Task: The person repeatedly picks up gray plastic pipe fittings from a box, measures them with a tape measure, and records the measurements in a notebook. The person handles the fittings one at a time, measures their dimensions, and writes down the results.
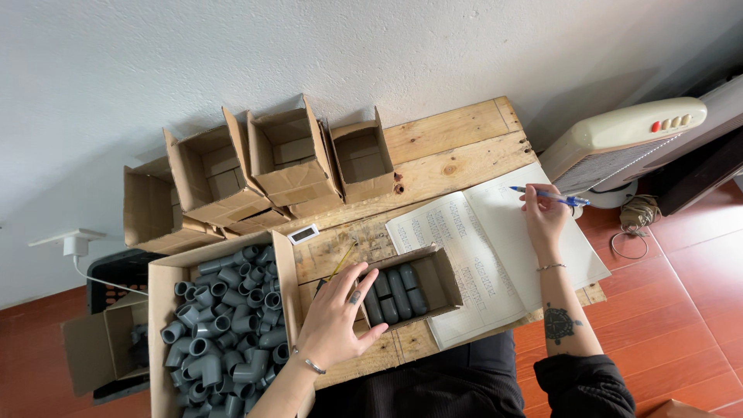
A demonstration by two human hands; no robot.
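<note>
Four empty brown cartons (290, 159) stand behind the hands' small box (433, 275)

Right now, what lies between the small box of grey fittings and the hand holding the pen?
In the head view, the open notebook spans the stretch between the small box and the right hand holding the blue pen.

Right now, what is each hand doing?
Left hand: open, fingers spread, resting on the small cardboard box of grey pipe fittings.
Right hand: closed on a blue pen.
</note>
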